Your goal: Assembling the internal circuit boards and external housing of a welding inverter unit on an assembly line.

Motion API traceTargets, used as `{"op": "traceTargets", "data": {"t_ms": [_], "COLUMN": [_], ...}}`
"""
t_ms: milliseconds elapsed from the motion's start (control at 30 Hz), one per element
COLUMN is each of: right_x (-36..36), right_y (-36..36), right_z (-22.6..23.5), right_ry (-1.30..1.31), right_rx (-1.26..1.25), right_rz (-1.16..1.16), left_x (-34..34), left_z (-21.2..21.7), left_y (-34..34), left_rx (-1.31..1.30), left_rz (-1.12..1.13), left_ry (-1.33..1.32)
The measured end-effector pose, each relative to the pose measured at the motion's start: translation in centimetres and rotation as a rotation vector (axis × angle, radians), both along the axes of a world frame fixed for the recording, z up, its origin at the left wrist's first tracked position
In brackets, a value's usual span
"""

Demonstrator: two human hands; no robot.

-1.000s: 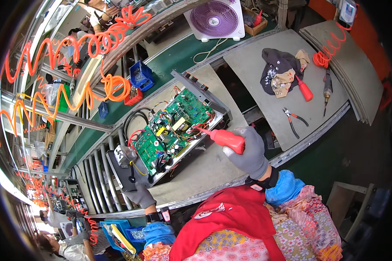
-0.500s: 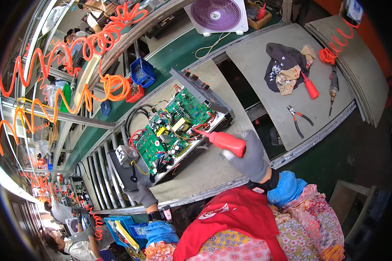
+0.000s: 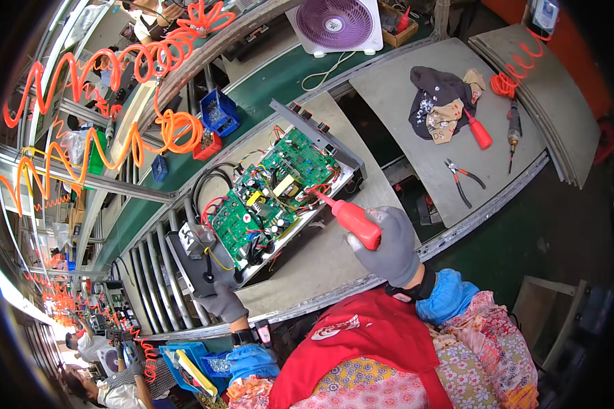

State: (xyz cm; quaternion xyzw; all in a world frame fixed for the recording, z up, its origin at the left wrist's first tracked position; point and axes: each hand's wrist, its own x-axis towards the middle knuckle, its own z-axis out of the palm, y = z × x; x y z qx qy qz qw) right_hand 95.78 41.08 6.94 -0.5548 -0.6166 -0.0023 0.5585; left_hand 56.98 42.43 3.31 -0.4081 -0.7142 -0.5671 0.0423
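Observation:
My gloved right hand (image 3: 390, 247) is wrapped round a red squeeze bottle (image 3: 357, 223), its thin nozzle pointing at the right-hand part of a green circuit board (image 3: 269, 198). Whether the tip touches the board I cannot tell. The board lies in an opened metal housing (image 3: 338, 158) with wires, capacitors and yellow-wrapped transformers on it. At the near left corner of the housing rests my gloved left hand (image 3: 222, 302), by the dark end panel (image 3: 191, 262) that carries a white box-shaped part (image 3: 196, 240). The left fingers are partly hidden behind the panel edge.
To the right, a board carries diagonal cutters (image 3: 464, 183), a second red bottle (image 3: 479, 132), a dark cloth (image 3: 440, 95) and an electric screwdriver (image 3: 514, 133). Metal rollers (image 3: 158, 273) run at left. Blue (image 3: 220, 112) and red bins (image 3: 207, 144) and a purple fan (image 3: 335, 26) stand beyond.
The red bottle's nozzle has shifted slightly to the right and tilts a little more steeply over the board. My left hand stays at the panel corner.

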Motion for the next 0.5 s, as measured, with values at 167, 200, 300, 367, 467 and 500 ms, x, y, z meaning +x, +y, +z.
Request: {"op": "traceTargets", "data": {"t_ms": [167, 200, 300, 367, 467, 500], "right_x": [-0.7, -0.8, -1.2, -1.1, -1.0, -1.0], "right_y": [-0.4, -0.5, -0.6, -0.6, -0.4, -0.3], "right_z": [0.1, 0.2, 0.3, 0.7, 0.9, 0.9], "right_ry": [-0.037, -0.049, -0.072, -0.08, -0.078, -0.067], "right_rx": [0.018, 0.022, 0.04, 0.027, 0.013, 0.012], "right_rz": [-0.033, -0.044, -0.074, -0.079, -0.08, -0.074], "left_x": [0.9, 0.9, 0.7, 0.6, 0.1, 0.1], "left_z": [0.8, 0.7, 0.5, 0.4, 0.4, 0.3], "left_y": [-0.2, -0.1, -0.2, -0.2, -0.2, -0.2], "left_rx": [-0.05, -0.049, -0.011, -0.015, -0.06, -0.059], "left_rz": [-0.011, -0.012, -0.004, -0.042, -0.042, -0.043], "left_ry": [-0.12, -0.124, -0.087, -0.129, -0.09, -0.093]}}
